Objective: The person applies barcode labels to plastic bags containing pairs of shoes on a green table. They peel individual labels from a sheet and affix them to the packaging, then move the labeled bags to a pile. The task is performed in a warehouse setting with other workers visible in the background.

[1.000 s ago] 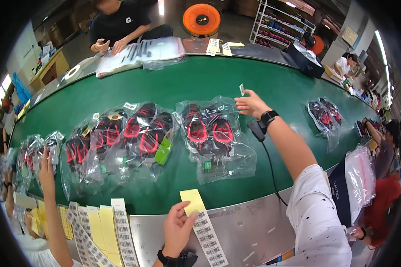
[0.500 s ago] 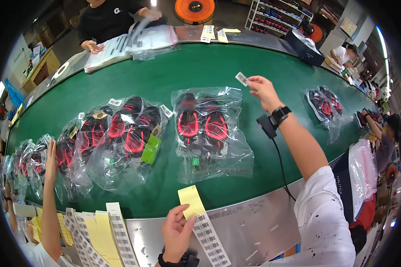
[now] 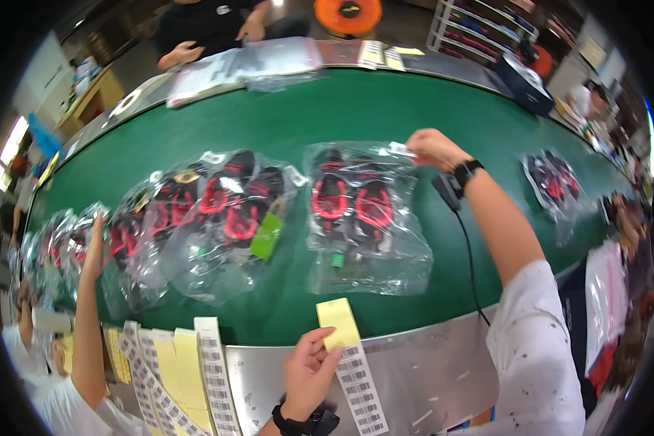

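Note:
Thumb and fingers of my left hand [image 3: 309, 370] pinch a strip of barcode labels [image 3: 359, 389] with a yellow backing end, near the table's front edge. My right hand [image 3: 437, 150] is closed, its fingertips at the end of a small white barcode sticker [image 3: 399, 148]. That sticker is at the top right corner of a clear plastic bag [image 3: 370, 277]; whether it is pressed on is blurred. Inside the bag lies a pair of black and red shoes [image 3: 374, 207], with a small green tag lower down. Each wrist wears a black strap, the right one with a cable.
More bagged shoes [image 3: 240, 218] line the green belt [image 3: 443, 109] to the left, where another person's hand [image 3: 94, 251] reaches in. Another bagged pair [image 3: 556, 182] lies at right. Label strips [image 3: 214, 378] hang over the metal edge. Across, a person stands by stacked plastic bags [image 3: 291, 54].
My right hand has lowered the sticker from above the belt onto the bag's top right corner. The whole view has shifted slightly. My left hand still grips the strip.

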`<state>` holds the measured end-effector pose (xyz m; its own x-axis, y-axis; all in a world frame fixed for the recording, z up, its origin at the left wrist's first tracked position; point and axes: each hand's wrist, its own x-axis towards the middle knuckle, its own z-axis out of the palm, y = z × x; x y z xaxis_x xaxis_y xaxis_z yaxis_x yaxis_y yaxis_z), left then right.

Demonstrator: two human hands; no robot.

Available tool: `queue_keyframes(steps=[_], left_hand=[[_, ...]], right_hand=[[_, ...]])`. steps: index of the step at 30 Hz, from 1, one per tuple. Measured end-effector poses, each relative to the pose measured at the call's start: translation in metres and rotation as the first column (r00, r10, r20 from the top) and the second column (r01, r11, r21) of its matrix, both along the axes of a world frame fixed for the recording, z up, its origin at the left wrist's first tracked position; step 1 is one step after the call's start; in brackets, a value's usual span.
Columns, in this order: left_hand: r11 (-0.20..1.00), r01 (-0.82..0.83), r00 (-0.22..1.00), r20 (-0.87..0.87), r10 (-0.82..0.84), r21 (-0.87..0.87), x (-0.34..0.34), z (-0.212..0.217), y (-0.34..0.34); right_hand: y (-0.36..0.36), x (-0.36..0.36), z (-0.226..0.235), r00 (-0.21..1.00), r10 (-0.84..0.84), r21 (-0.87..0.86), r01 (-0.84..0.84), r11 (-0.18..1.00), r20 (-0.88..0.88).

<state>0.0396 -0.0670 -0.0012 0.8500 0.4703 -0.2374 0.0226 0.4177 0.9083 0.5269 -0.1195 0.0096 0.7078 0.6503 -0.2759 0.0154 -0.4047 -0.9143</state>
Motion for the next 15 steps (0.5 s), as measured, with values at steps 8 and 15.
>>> queue_keyframes(steps=[8,15], left_hand=[[0.947,0.183,0.975,-0.176,-0.139,0.263,-0.036,0.004,0.035],[0.968,-0.006,0.999,0.037,-0.004,0.251,-0.055,-0.004,0.040]], right_hand=[[-0.022,-0.023,-0.019,0.962,0.054,-0.002,-0.055,0.998,0.266],[-0.045,-0.003,-0.021,0.965,-0.230,0.079,0.221,0.972,0.125]])
